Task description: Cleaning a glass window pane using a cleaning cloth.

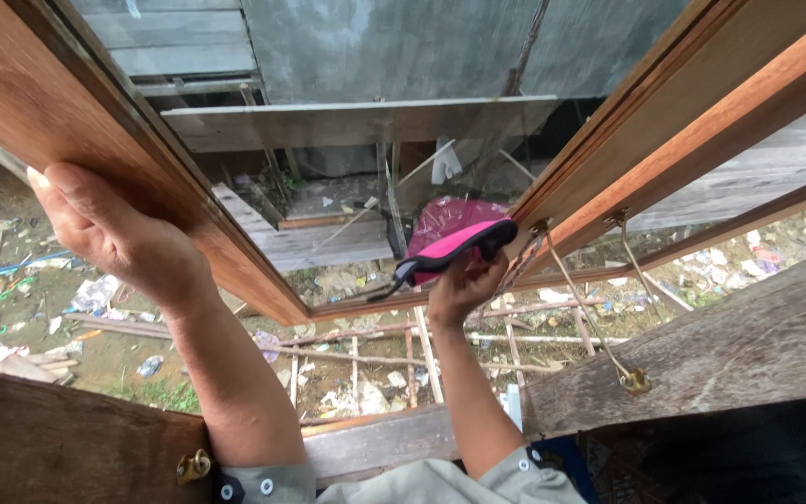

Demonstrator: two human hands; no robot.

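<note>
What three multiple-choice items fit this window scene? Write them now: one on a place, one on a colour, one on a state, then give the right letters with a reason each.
1. Where does the left hand rest?
A. on the wooden window frame
B. on the brass stay hook
C. on the sill

2. What colour is the cloth in the right hand?
A. green and white
B. pink and black
C. plain yellow

3. How does the window stand?
A. shut tight
B. taken off its hinges and laid flat
C. swung open outward

Answers:
1 A, the fingers wrap the frame's outer edge.
2 B, a pink face with a dark rim shows.
3 C, the sash juts out over the littered ground below, with the brass stay hooked to the sill.
</note>
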